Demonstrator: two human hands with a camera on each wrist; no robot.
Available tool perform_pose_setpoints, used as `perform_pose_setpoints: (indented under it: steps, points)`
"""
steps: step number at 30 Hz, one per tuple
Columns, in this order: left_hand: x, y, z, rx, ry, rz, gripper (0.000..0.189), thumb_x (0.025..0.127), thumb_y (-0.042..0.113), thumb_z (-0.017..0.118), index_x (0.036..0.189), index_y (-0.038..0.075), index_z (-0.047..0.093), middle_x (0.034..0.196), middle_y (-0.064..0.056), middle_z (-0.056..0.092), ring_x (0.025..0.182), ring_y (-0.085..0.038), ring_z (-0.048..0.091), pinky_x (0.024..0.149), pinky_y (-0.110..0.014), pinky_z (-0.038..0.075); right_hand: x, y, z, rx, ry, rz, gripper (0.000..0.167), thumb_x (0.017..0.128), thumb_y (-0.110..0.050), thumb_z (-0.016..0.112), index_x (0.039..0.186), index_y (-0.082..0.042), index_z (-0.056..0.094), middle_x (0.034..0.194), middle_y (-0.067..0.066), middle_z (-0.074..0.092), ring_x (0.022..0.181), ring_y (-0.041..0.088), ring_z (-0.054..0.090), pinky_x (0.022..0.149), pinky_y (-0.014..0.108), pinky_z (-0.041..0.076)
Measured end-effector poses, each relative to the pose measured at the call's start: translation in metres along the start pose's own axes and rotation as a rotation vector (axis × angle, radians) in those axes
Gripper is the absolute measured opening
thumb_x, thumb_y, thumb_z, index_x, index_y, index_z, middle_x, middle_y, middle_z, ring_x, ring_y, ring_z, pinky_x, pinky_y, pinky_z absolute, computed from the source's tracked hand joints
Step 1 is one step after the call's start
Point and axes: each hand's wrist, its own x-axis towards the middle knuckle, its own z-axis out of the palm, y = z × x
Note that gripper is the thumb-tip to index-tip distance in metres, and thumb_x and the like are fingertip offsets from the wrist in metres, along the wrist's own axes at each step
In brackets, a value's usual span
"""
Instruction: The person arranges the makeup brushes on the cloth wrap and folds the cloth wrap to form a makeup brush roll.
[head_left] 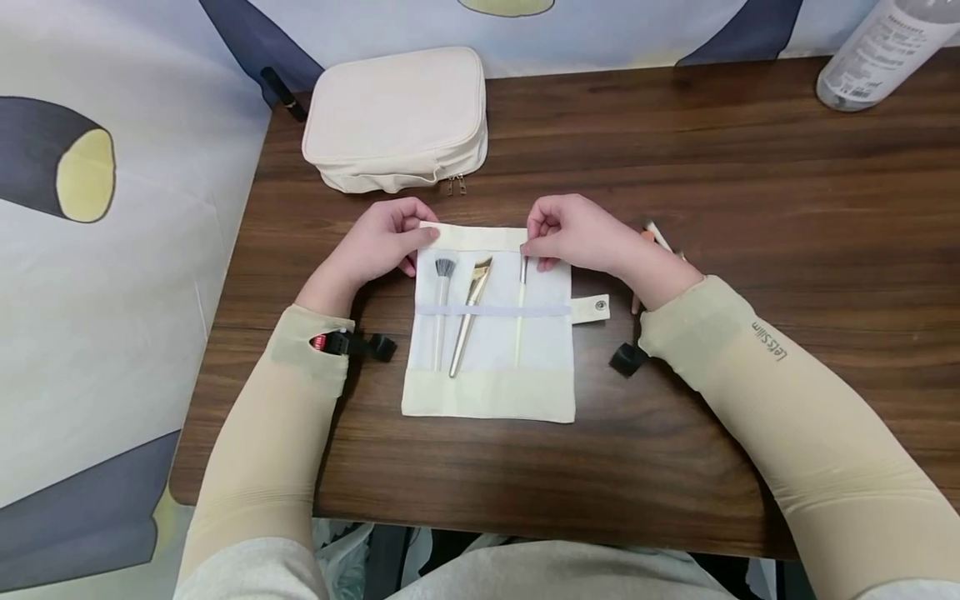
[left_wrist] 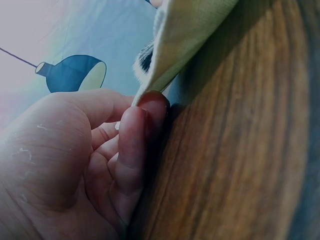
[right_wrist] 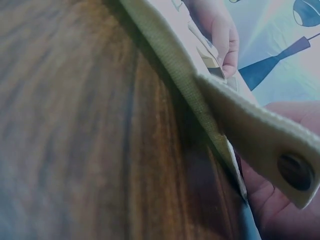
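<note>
- Nearest you, at the bottom edge, is your grey top point(head_left: 562, 575); the roll point(head_left: 487, 396) lies open mid-frame, probably so both hands reach it.
- Your left hand point(head_left: 378, 240) pinches the roll's upper-left corner, likely to steady the cloth.
- Your right hand point(head_left: 576, 233), apart from the left, pinches the thin brush point(head_left: 521, 287) by its top end, near the roll's upper right, perhaps to control its angle.
- The band point(head_left: 495, 311) crosses mid-roll, seemingly to keep the clear brush point(head_left: 441, 292) and gold brush point(head_left: 462, 337) in place.
- The pouch point(head_left: 397, 108) sits upper centre-left, presumably out of your way.
</note>
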Motion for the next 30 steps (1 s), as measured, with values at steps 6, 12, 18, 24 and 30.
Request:
perform_pose_setpoints:
  steps: [6, 12, 18, 24, 30]
  points:
    - [0.002, 0.002, -0.001, 0.015, 0.029, 0.029, 0.013, 0.101, 0.014, 0.064, 0.109, 0.004, 0.065, 0.08, -0.002, 0.071, 0.059, -0.013, 0.063, 0.05, -0.031, 0.059, 0.0, -0.002, -0.002, -0.005, 0.026, -0.015, 0.016, 0.096, -0.015, 0.074, 0.098, -0.005, 0.061, 0.089, 0.01, 0.067, 0.076, 0.024, 0.072, 0.074, 0.027, 0.059]
    - [0.002, -0.003, 0.003, -0.011, 0.005, 0.014, 0.014, 0.102, 0.015, 0.064, 0.109, 0.003, 0.065, 0.081, -0.002, 0.071, 0.059, -0.013, 0.063, 0.05, -0.031, 0.059, -0.002, 0.001, -0.001, 0.013, 0.008, 0.0, 0.016, 0.097, -0.015, 0.072, 0.099, -0.004, 0.061, 0.088, 0.01, 0.067, 0.076, 0.023, 0.072, 0.074, 0.027, 0.06]
    - [0.0, -0.001, 0.002, 0.001, 0.022, 0.022, 0.013, 0.101, 0.014, 0.063, 0.109, 0.003, 0.065, 0.08, -0.002, 0.071, 0.06, -0.013, 0.062, 0.05, -0.031, 0.059, -0.003, -0.001, -0.005, 0.045, 0.004, -0.013, 0.017, 0.098, -0.015, 0.071, 0.1, -0.003, 0.06, 0.087, 0.011, 0.067, 0.077, 0.024, 0.072, 0.072, 0.028, 0.062]
    - [-0.001, -0.005, 0.004, -0.007, 0.001, 0.004, 0.013, 0.102, 0.014, 0.063, 0.109, 0.003, 0.065, 0.08, -0.003, 0.071, 0.06, -0.014, 0.063, 0.051, -0.031, 0.059, -0.01, -0.001, -0.011, 0.065, 0.012, -0.031, 0.015, 0.099, -0.016, 0.069, 0.1, -0.002, 0.061, 0.086, 0.012, 0.065, 0.075, 0.024, 0.069, 0.071, 0.029, 0.062]
    - [-0.001, -0.006, 0.002, 0.004, 0.009, 0.012, 0.012, 0.102, 0.015, 0.064, 0.108, 0.005, 0.065, 0.08, -0.003, 0.071, 0.057, -0.016, 0.063, 0.051, -0.032, 0.059, -0.027, -0.003, -0.035, 0.022, 0.075, -0.057, 0.017, 0.101, -0.019, 0.067, 0.102, -0.002, 0.064, 0.083, 0.013, 0.065, 0.071, 0.025, 0.065, 0.064, 0.031, 0.059]
